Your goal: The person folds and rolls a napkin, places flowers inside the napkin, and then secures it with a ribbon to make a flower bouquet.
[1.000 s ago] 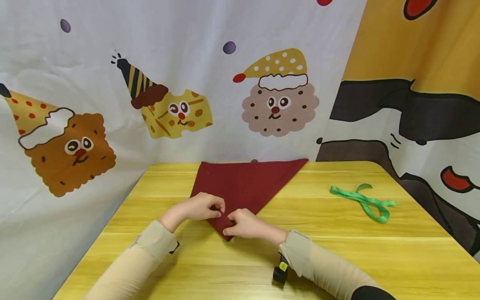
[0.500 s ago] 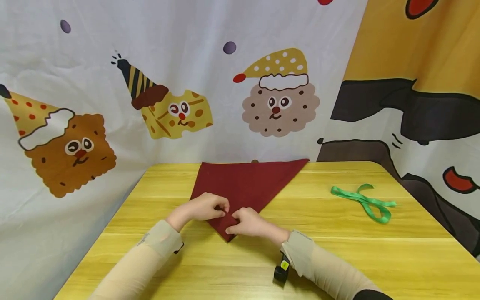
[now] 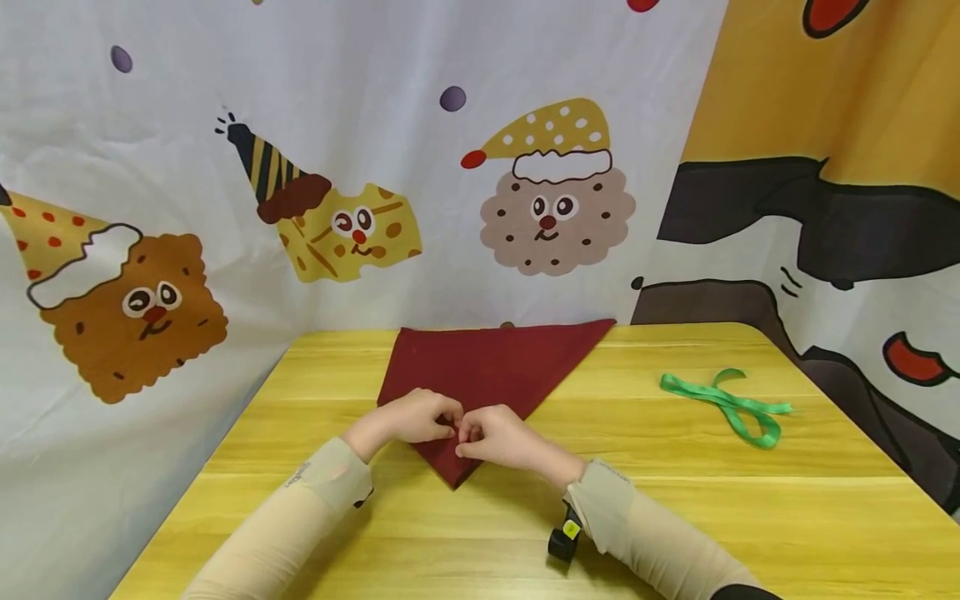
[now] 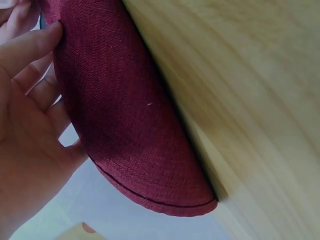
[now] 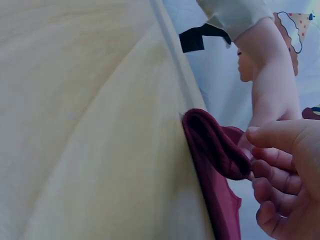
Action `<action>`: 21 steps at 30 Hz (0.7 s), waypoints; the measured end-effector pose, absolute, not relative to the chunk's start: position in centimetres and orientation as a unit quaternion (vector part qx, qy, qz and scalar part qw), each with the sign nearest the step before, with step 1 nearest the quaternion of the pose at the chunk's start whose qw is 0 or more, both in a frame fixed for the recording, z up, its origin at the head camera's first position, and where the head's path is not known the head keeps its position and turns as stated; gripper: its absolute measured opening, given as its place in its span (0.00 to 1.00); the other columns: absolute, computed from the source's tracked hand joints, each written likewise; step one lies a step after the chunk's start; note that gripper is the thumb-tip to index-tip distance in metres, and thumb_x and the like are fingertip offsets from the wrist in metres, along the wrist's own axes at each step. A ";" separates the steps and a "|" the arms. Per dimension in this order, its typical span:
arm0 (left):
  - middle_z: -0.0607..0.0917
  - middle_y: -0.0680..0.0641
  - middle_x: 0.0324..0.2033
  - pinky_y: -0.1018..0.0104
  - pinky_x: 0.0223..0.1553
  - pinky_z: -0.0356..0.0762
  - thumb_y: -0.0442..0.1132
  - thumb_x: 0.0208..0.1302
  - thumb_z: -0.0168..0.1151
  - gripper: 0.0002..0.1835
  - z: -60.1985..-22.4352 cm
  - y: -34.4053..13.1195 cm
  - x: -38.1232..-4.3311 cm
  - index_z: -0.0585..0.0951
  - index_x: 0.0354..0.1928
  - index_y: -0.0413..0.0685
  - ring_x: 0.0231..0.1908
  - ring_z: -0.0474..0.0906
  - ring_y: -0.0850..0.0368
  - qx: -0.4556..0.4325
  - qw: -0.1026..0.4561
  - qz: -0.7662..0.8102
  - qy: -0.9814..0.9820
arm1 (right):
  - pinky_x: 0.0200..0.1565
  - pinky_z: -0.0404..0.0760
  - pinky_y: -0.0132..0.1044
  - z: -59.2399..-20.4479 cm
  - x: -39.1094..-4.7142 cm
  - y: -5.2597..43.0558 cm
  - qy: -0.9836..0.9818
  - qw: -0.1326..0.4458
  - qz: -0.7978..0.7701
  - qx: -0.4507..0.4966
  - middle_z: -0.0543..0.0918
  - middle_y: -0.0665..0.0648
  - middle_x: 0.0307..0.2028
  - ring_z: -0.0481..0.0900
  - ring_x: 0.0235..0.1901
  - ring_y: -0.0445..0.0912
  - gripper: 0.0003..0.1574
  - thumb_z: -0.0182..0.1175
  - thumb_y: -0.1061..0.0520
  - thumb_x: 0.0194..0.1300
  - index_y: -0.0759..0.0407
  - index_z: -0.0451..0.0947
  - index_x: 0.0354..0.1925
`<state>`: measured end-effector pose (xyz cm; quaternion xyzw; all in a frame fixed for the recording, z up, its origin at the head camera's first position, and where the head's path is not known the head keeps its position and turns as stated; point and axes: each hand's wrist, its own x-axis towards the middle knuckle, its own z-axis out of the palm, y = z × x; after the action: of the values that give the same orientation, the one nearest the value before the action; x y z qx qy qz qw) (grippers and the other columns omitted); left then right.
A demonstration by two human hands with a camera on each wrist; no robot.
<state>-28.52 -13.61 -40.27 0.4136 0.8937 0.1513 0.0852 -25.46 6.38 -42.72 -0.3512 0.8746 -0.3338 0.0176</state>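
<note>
A dark red cloth (image 3: 487, 362) lies on the table, its near corner folded back over itself. My left hand (image 3: 422, 415) pinches the edge of that fold; in the left wrist view its thumb (image 4: 50, 37) lies on the cloth (image 4: 115, 110) with the other fingers behind. Close beside it, my right hand (image 3: 498, 437) has its curled fingertips at the same fold, almost meeting the left fingertips. The right wrist view shows the fold as a rounded loop of cloth (image 5: 215, 142) against the right fingers (image 5: 265, 172). The cloth partly hides behind both hands.
A loosely looped green ribbon (image 3: 723, 404) lies on the wooden table (image 3: 675, 517), right of the cloth. Behind the table hangs a white curtain (image 3: 360, 100) printed with cartoon figures. A small black camera (image 3: 564, 537) sits under the right wrist.
My right hand has moved slightly up and away from the near corner, its fingertips drawing together near the left ones. The left hand has shifted slightly right. The ribbon stays put.
</note>
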 end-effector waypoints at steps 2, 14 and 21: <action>0.81 0.63 0.32 0.58 0.44 0.73 0.36 0.64 0.63 0.07 -40.4 -13.5 -28.6 0.82 0.35 0.61 0.35 0.76 0.66 0.417 0.086 0.149 0.892 | 0.28 0.71 0.28 -42.9 -25.4 6.2 0.870 0.018 -0.327 -0.368 0.75 0.40 0.20 0.70 0.23 0.34 0.08 0.71 0.57 0.56 0.49 0.80 0.26; 0.83 0.60 0.35 0.51 0.48 0.68 0.36 0.62 0.64 0.08 -41.1 -13.0 -29.2 0.82 0.34 0.62 0.38 0.77 0.65 0.406 0.102 0.134 0.898 | 0.31 0.70 0.25 -43.9 -26.0 6.5 0.845 0.060 -0.283 -0.451 0.75 0.45 0.25 0.70 0.26 0.35 0.09 0.69 0.62 0.50 0.53 0.83 0.33; 0.83 0.62 0.34 0.47 0.50 0.66 0.35 0.62 0.65 0.08 -41.3 -12.9 -29.3 0.83 0.35 0.61 0.38 0.77 0.63 0.399 0.102 0.131 0.902 | 0.36 0.68 0.26 -44.4 -26.6 7.2 0.835 0.083 -0.260 -0.478 0.72 0.47 0.31 0.67 0.33 0.37 0.18 0.64 0.69 0.45 0.53 0.81 0.37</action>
<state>-29.27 -12.85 -41.34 0.3993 0.9017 0.1307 0.1022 -26.62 7.18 -44.43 -0.4777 0.8350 -0.2602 0.0831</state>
